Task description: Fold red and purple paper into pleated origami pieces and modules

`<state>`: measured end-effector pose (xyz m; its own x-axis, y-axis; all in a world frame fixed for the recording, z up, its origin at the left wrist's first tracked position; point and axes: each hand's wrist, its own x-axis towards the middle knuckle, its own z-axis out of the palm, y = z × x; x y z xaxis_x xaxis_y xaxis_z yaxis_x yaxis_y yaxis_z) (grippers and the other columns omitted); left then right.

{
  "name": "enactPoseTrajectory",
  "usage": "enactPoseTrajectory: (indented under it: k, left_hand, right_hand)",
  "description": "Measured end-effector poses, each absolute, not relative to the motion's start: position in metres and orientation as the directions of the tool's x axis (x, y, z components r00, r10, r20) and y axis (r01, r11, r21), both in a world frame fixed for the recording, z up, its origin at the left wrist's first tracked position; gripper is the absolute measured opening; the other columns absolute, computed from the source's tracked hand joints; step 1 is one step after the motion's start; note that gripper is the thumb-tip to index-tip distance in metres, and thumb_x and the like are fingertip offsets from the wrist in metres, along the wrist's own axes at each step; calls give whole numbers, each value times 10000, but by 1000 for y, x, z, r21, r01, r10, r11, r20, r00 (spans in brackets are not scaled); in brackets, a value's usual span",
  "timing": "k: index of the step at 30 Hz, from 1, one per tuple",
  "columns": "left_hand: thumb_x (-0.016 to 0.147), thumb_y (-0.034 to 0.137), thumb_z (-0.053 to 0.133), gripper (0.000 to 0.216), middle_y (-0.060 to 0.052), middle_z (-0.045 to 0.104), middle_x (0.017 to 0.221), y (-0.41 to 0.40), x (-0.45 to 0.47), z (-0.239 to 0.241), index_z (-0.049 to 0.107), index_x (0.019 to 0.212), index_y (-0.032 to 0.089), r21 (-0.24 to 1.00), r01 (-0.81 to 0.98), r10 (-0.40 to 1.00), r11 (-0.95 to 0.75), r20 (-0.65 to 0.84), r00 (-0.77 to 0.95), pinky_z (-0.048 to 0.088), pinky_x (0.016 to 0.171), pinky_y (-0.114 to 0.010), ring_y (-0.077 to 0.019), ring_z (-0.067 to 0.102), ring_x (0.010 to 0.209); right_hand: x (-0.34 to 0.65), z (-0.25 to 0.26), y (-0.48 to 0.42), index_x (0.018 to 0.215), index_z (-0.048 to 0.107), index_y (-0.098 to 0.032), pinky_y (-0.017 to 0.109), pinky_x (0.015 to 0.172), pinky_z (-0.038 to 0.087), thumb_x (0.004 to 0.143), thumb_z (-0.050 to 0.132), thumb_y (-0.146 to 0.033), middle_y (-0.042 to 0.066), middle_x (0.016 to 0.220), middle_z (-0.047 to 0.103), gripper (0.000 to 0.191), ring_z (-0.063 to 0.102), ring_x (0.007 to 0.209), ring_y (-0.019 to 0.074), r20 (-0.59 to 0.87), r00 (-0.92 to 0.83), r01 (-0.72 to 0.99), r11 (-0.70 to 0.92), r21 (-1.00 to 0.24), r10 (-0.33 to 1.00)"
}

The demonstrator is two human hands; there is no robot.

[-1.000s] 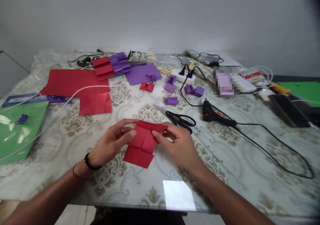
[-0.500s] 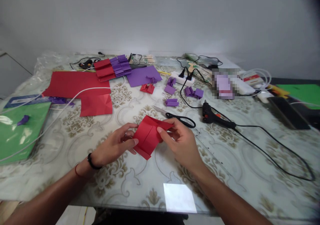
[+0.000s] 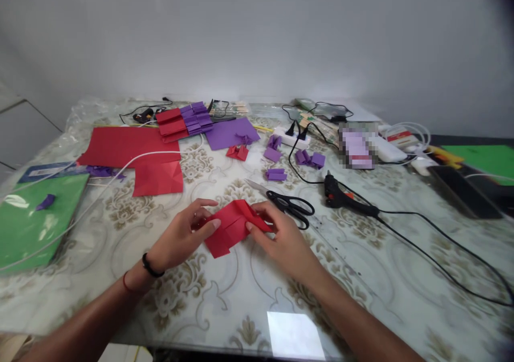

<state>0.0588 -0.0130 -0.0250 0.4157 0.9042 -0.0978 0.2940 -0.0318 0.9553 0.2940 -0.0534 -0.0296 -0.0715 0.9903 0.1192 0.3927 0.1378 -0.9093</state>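
A creased piece of red paper point(image 3: 228, 229) with folded edges is held between my hands, low over the patterned tabletop. My left hand point(image 3: 188, 228) has its thumb on the paper's left side, its index finger stretched out above it and the other fingers partly hidden behind. On the right side, my right hand point(image 3: 279, 232) pinches a raised fold, thumb on the near face and fingers behind. Just beyond my right hand lie black-handled scissors point(image 3: 281, 198), blades toward the upper left.
A black glue gun point(image 3: 347, 197) with a looping cord lies to the right. Small folded purple pieces point(image 3: 276, 174) sit ahead, near a white power strip point(image 3: 295, 137). Red sheets point(image 3: 124, 146) and a green pack point(image 3: 44, 223) lie left, crossed by a white cable point(image 3: 138, 158).
The red paper has turned and tilted flatter, its lower end swinging left. More of the scissors' handles shows beside my right hand. The whole view has shifted slightly.
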Motion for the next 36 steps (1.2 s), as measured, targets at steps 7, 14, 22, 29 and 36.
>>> enactPoseTrajectory:
  k: [7, 14, 22, 29, 36]
  left_hand:
    - [925, 426, 658, 310, 38, 590, 685, -13, 59, -32, 667, 1143, 206, 932, 362, 906, -23, -134, 401, 409, 610, -268, -154, 552, 643]
    - [945, 454, 641, 316, -55, 772, 955, -8, 58, -36, 673, 1147, 212, 983, 180, 909, 30, -101, 403, 531, 794, -348, -254, 714, 931]
    - [951, 498, 642, 357, -53, 772, 872, 0, 52, -37, 740, 1144, 214, 965, 249, 927, -78, -22, 374, 524, 687, -313, -204, 688, 757]
    - [991, 426, 631, 376, -111, 738, 1092, 84, -31, 2, 671, 1221, 132, 873, 484, 995, -52, 86, -49, 591, 791, -333, -202, 722, 880]
    - [1014, 356, 670, 378, -116, 645, 1336, 124, -162, 46, 622, 1335, 163, 689, 688, 910, 229, 100, -403, 600, 947, -479, -272, 677, 1135]
  right_hand:
    - [292, -31, -58, 1245, 677, -283, 292, 752, 585, 931, 645, -221, 39, 1196, 721, 322, 685, 892, 171, 144, -224, 368, 220, -903, 964]
    - [292, -30, -62, 1471, 574, -306, 334, 859, 608, 918, 754, -361, 84, 1377, 620, 584, 693, 962, 189, 70, -385, 348, 215, -912, 920]
    - [291, -37, -60, 1396, 660, -304, 386, 935, 591, 1014, 605, -377, 91, 1313, 665, 393, 696, 1053, 229, 133, -308, 413, 259, -873, 942]
    - [291, -45, -54, 1342, 712, -293, 363, 815, 604, 977, 636, -373, 89, 1230, 694, 381, 704, 940, 228, 96, -271, 395, 201, -896, 958]
    - [290, -52, -48, 1312, 737, -278, 370, 838, 594, 941, 660, -343, 86, 1200, 713, 385, 702, 920, 229, 85, -275, 375, 189, -907, 958]
